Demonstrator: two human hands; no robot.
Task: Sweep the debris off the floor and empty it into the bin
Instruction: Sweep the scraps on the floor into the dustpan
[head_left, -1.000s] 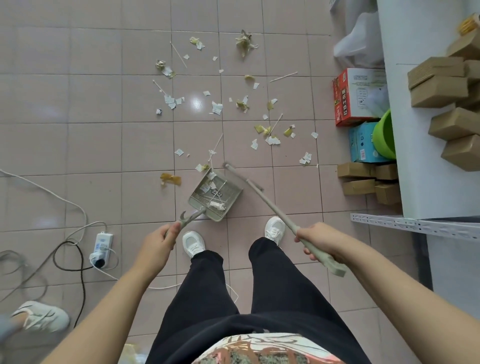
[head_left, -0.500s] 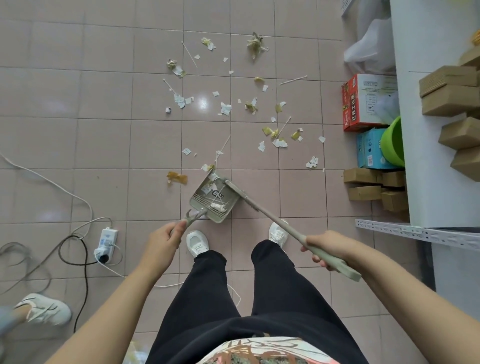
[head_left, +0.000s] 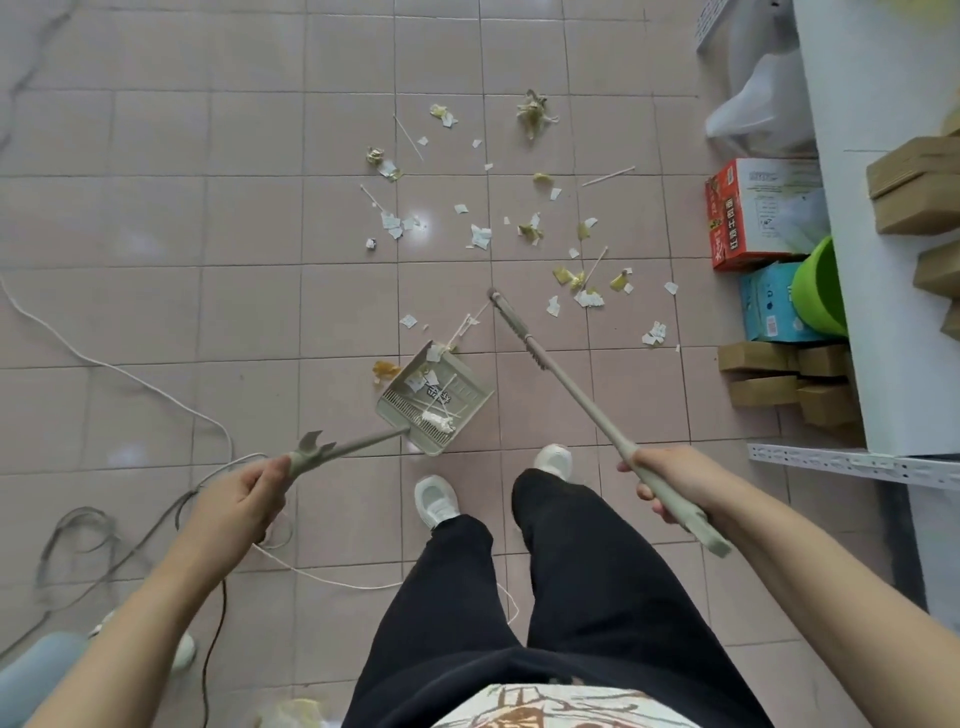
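Observation:
My left hand (head_left: 244, 499) grips the long handle of a grey dustpan (head_left: 462, 387), which sits on the pink tiled floor in front of my feet with a few paper scraps and sticks inside. My right hand (head_left: 675, 480) grips the handle of a grey broom (head_left: 558, 382); its narrow head lies up and to the right of the pan, apart from it. Debris (head_left: 483, 236) of torn paper, yellow scraps and thin sticks is scattered over the tiles beyond the pan. No bin is clearly in view.
White and grey cables (head_left: 130, 374) trail across the floor at left. Along the right stand a red box (head_left: 748, 213), a blue box (head_left: 766, 304), a green bucket (head_left: 818, 291), brown cartons (head_left: 779, 387) and a white shelf unit (head_left: 862, 156). Another person's shoe (head_left: 182, 652) is at lower left.
The broom head has swung up and to the right, off the pan's mouth. My left hand has moved left along with the dustpan handle, and the pan now holds more scraps.

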